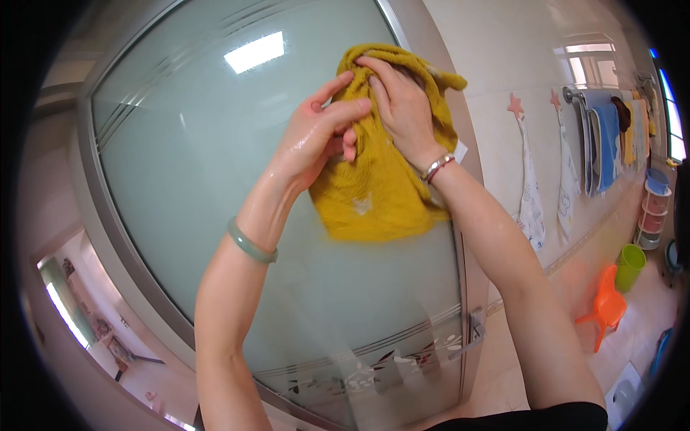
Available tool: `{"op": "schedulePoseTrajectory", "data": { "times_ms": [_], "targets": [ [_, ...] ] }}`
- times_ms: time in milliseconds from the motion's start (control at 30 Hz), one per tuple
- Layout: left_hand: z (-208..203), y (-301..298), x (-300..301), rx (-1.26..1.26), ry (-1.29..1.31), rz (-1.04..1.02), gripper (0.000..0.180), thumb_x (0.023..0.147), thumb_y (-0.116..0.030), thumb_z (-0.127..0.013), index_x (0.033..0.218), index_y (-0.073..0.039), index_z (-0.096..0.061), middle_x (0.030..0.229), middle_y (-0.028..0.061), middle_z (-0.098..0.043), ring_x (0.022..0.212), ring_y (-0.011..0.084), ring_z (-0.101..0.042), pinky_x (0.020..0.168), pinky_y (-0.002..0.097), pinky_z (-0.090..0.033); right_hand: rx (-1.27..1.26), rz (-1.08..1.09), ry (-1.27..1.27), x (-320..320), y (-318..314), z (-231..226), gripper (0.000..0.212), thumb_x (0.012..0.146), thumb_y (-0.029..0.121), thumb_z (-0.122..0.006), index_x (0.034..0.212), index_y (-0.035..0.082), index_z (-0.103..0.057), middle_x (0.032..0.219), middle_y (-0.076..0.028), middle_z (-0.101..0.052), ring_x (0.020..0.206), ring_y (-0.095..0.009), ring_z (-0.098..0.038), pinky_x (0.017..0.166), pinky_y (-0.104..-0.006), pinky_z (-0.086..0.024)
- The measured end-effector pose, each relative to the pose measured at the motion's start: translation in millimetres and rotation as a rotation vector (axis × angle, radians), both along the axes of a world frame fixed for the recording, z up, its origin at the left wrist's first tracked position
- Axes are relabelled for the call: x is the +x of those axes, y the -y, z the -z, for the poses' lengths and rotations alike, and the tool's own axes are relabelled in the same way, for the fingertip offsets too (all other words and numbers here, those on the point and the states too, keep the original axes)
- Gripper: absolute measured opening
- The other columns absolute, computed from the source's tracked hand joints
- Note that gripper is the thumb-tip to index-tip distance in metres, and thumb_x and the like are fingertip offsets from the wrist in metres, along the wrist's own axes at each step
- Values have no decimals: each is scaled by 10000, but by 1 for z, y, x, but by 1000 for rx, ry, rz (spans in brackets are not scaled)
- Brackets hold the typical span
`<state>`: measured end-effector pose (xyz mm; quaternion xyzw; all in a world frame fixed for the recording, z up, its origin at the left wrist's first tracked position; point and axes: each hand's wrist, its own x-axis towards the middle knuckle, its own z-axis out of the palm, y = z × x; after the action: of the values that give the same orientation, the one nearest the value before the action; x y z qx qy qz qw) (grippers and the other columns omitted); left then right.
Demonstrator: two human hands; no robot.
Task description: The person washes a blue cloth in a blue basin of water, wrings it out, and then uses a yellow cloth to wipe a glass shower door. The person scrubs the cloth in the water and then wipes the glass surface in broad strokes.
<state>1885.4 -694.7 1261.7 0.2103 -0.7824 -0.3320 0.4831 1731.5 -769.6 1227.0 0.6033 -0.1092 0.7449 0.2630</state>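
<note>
While a mustard-yellow, soft-pile cloth (384,194) is held up in front of a greenish frosted-glass door panel (180,144), its upper part is bunched by the right hand (410,115), whose fingers are bent and pressed into the folds. The cloth is placed toward the panel's upper right corner, and the right edge of the panel is partly covered by it; its lower hem is slightly blurred. Whether the glass is touched by the cloth cannot be told.

By the left hand (309,136), the cloth's left side is met: the thumb is laid over the fabric, the index finger is extended to its border, and the other fingers are curled. The hand is partly opened, and whether any fabric is pinched by it cannot be told. Wet shine is seen on its skin.

A pale-green, smooth ring bangle (251,241) is worn on the left forearm, and a silver-coloured metal bracelet (437,168) on the right wrist. Near the panel's lower right corner, a grey metal door handle (476,328) is fitted, and the glass near the bottom edge is decorated with leaf shapes. To the right, an orange plastic chair (609,305) is placed beside a lime-green plastic bucket (630,269).
</note>
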Motion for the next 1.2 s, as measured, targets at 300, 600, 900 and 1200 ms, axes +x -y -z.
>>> {"op": "schedulePoseTrajectory", "data": {
  "times_ms": [300,600,900,1200],
  "targets": [
    [-50,30,2,-1536,185,-750,481,882,-75,-685,1342,-95,-544,961,57,-533,729,164,-588,644,289,-529,87,257,-94,6,5,-88,461,951,246,-458,1379,75,-474,1171,-205,-611,1078,-384,-574,940,-458,-461],
    [-20,29,7,-1521,209,-921,789,754,-325,-810,1398,-31,-461,1457,208,-387,1249,406,-435,1019,466,-426,-255,190,70,-11,14,-94,253,941,248,-551,1118,114,-673,930,-165,-672,879,-357,-631,768,-429,-501],
    [-28,11,-18,-794,-32,-471,306,983,-272,-600,1074,18,-634,865,65,-650,788,130,-566,765,264,-464,518,-1189,-76,-36,-18,-48,372,977,342,-589,1110,-2,-639,1011,-46,-684,888,-113,-634,792,-255,-500],
    [-34,30,-34,-529,-360,-562,295,886,-275,-695,941,-1,-599,910,89,-654,811,183,-597,780,318,-488,567,-1511,-63,-54,-65,1,530,1016,355,-518,1259,-115,-507,1236,-170,-607,1133,-198,-582,962,-297,-481]
  ]
}}
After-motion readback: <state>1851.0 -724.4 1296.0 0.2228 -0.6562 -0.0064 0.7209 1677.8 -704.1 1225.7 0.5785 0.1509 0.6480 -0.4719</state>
